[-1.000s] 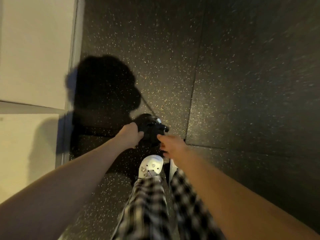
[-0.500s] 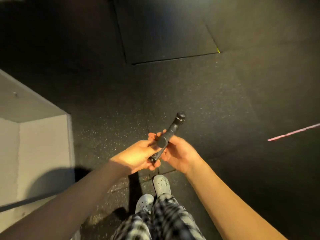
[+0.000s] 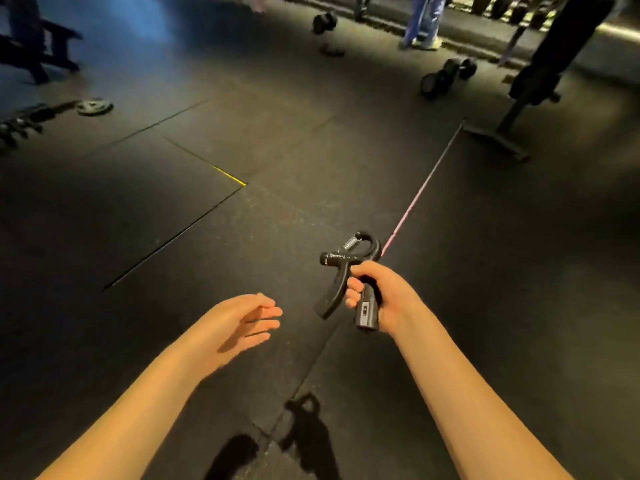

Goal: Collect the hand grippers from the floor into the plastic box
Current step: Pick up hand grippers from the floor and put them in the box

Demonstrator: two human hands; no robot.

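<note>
Hand gripper (image 3: 337, 282), spring end forward (handles rearward)

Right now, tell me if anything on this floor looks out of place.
Loose gear lies about the floor: a weight plate at far left, dumbbells at back right. The hand gripper held in the right hand looks intact; the left hand is empty.

A black plastic hand gripper (image 3: 339, 278) with a coiled metal spring is held upright, lower right of centre. One handle is gripped by the right hand (image 3: 381, 296); the other is splayed leftward.
</note>
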